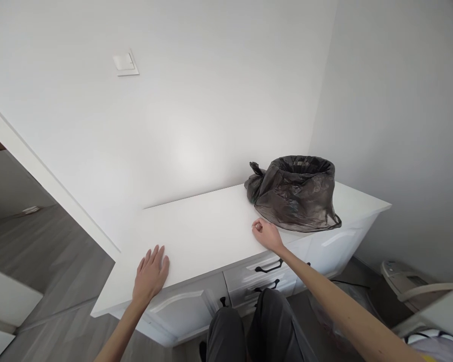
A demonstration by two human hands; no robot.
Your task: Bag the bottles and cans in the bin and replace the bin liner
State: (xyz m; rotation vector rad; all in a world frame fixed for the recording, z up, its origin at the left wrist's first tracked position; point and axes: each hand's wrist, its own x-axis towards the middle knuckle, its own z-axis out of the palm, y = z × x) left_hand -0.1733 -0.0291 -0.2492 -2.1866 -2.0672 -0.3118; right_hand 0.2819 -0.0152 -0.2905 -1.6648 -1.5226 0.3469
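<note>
My left hand lies flat on the white top of the cabinet, near its front left edge, with fingers stretched out and nothing held. My right hand rests on the same top near the front edge, its fingers curled in loosely toward the thumb; I see nothing in them. Just beyond it stands a bin lined with a dark, see-through plastic bag, whose lower edge hangs close to my right hand. Against the bin's left side sits a knotted dark bag bundle.
The cabinet has drawers with black handles at my knees. A light switch is on the wall behind. To the left is a door frame. At lower right are a pale appliance and a clear plastic bag on the floor.
</note>
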